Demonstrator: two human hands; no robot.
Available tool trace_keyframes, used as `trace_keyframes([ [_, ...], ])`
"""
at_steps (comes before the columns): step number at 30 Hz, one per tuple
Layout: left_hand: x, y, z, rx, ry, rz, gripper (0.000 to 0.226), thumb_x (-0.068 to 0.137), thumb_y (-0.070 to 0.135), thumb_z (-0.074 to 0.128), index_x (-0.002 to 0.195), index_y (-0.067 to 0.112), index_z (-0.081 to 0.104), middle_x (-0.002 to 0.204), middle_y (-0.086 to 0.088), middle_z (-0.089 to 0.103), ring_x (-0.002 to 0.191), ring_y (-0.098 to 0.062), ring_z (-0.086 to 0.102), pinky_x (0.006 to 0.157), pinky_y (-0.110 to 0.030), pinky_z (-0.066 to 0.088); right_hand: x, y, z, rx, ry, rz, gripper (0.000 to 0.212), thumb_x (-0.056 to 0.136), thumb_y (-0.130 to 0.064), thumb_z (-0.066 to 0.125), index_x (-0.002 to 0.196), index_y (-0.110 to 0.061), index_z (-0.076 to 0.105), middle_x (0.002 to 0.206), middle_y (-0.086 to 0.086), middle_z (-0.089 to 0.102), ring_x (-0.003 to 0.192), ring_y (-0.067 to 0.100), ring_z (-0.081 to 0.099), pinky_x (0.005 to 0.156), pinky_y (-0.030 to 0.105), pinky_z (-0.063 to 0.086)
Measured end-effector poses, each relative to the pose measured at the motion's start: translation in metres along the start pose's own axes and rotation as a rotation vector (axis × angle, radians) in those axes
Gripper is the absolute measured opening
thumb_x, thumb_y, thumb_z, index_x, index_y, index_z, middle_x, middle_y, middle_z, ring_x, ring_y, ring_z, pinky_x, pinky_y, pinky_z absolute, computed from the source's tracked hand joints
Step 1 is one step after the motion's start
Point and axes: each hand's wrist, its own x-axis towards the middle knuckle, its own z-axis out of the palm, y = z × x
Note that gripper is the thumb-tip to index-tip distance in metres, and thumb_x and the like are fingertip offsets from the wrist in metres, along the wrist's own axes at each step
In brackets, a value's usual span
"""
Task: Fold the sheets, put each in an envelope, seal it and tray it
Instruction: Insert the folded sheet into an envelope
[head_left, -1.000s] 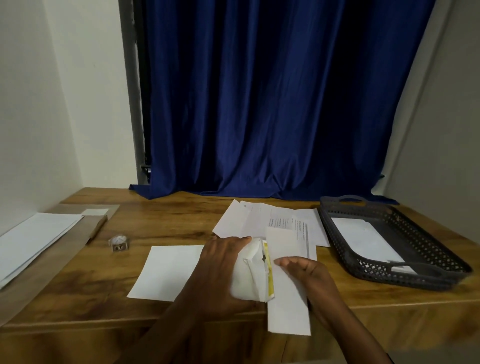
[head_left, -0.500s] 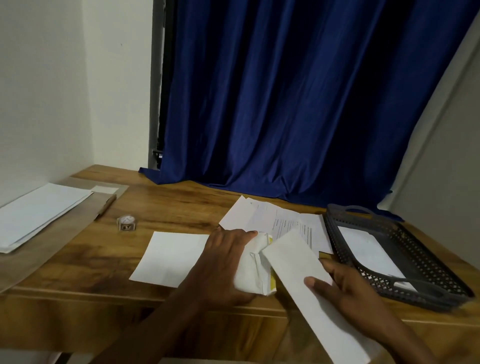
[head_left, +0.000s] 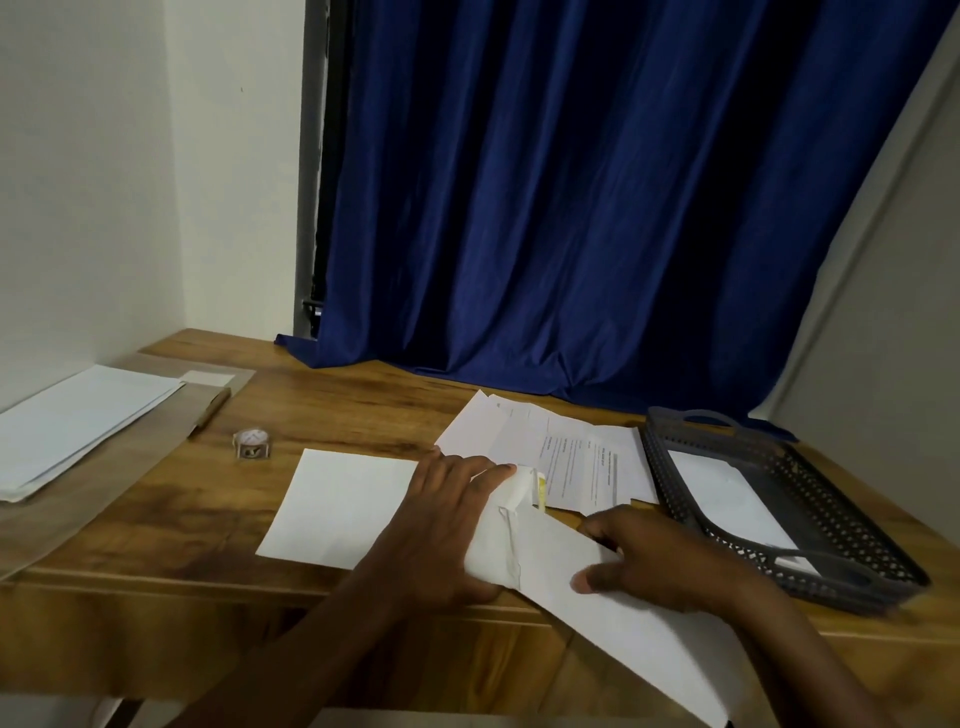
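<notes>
At desk edge, left hand (head_left: 441, 525) fingers curled round envelope (head_left: 496, 545) — right hand (head_left: 660, 566) pinching folded sheet (head_left: 613, 613)

Dim, flat indoor light; soft shadows; wide-angle bending at edges; slight blur lower right.

The folded sheet (head_left: 623, 613) runs partly under the right hand (head_left: 670, 566).
</notes>
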Motion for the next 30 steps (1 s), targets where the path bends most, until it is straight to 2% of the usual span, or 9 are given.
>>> trace_keyframes([
  [3,0.0,0.002,-0.003,0.014,-0.007,0.012,0.108,0.062,0.074,0.073,0.147,0.04,0.016,0.15,0.01,0.036,0.138,-0.013,0.034,0.122,-0.053,0.02,0.014,-0.017,-0.005,-0.074,0.135,0.047,0.042,0.073,-0.055,0.081,0.103,-0.038,0.057,0.11,-0.014,0.065,0.097,0.009,0.061,0.083,0.032,0.054],
  [8,0.001,0.001,0.0,0.051,-0.01,0.013,0.109,0.061,0.078,0.068,0.148,0.038,0.015,0.153,0.004,0.04,0.138,-0.02,0.039,0.122,-0.054,0.019,0.036,-0.046,0.006,-0.168,0.326,0.07,0.063,0.07,-0.061,0.081,0.117,-0.035,0.047,0.114,-0.007,0.067,0.098,0.017,0.063,0.075,0.031,0.049],
  [11,0.001,-0.002,0.003,0.044,0.051,0.038,0.108,0.06,0.076,0.067,0.148,0.033,0.023,0.148,0.0,0.048,0.134,-0.024,0.047,0.117,-0.059,0.029,0.046,-0.057,0.021,-0.168,0.432,0.047,0.062,0.081,-0.053,0.074,0.13,-0.03,0.044,0.117,-0.003,0.069,0.102,0.019,0.066,0.077,0.028,0.047],
  [14,0.0,-0.002,0.003,0.064,0.049,0.034,0.111,0.059,0.077,0.069,0.149,0.033,0.022,0.149,-0.001,0.047,0.134,-0.025,0.046,0.12,-0.055,0.024,0.049,-0.058,0.031,-0.13,0.522,0.033,0.06,0.085,-0.048,0.071,0.134,-0.031,0.04,0.122,-0.005,0.068,0.104,0.016,0.066,0.083,0.028,0.049],
  [17,0.001,0.0,0.0,0.081,-0.004,0.003,0.114,0.059,0.078,0.071,0.15,0.036,0.017,0.154,0.004,0.038,0.139,-0.02,0.036,0.123,-0.047,0.013,0.041,-0.044,0.029,-0.014,0.561,0.054,0.085,0.073,-0.066,0.074,0.143,-0.038,0.036,0.131,-0.01,0.062,0.112,0.015,0.063,0.096,0.037,0.052],
  [20,0.001,0.0,-0.002,0.069,-0.014,-0.016,0.113,0.06,0.074,0.073,0.151,0.037,0.017,0.153,0.008,0.035,0.139,-0.016,0.032,0.123,-0.047,0.017,0.019,-0.016,0.023,0.251,0.581,0.145,0.099,0.059,-0.084,0.071,0.143,-0.041,0.04,0.13,-0.012,0.06,0.112,0.012,0.061,0.093,0.04,0.055],
  [23,0.0,-0.001,-0.002,0.016,0.032,-0.014,0.109,0.06,0.075,0.073,0.149,0.036,0.022,0.149,0.009,0.039,0.135,-0.014,0.035,0.12,-0.047,0.025,-0.005,0.016,0.03,0.545,0.498,0.215,0.083,0.053,-0.077,0.076,0.12,-0.03,0.061,0.107,-0.007,0.071,0.093,0.013,0.069,0.081,0.038,0.06],
  [26,0.001,-0.002,0.001,-0.009,0.061,-0.008,0.108,0.06,0.075,0.074,0.148,0.036,0.024,0.147,0.008,0.042,0.134,-0.015,0.039,0.119,-0.047,0.024,-0.023,0.031,0.045,0.865,0.392,0.169,0.05,0.061,-0.049,0.084,0.089,-0.008,0.076,0.086,0.011,0.078,0.083,0.026,0.075,0.074,0.028,0.061],
  [30,0.001,-0.002,0.003,-0.004,0.07,0.009,0.109,0.058,0.075,0.074,0.147,0.036,0.024,0.146,0.006,0.044,0.133,-0.018,0.041,0.118,-0.047,0.019,-0.025,0.032,0.059,0.951,0.381,0.104,0.02,0.082,-0.025,0.078,0.075,-0.006,0.079,0.078,0.014,0.077,0.08,0.026,0.074,0.083,0.033,0.058],
])
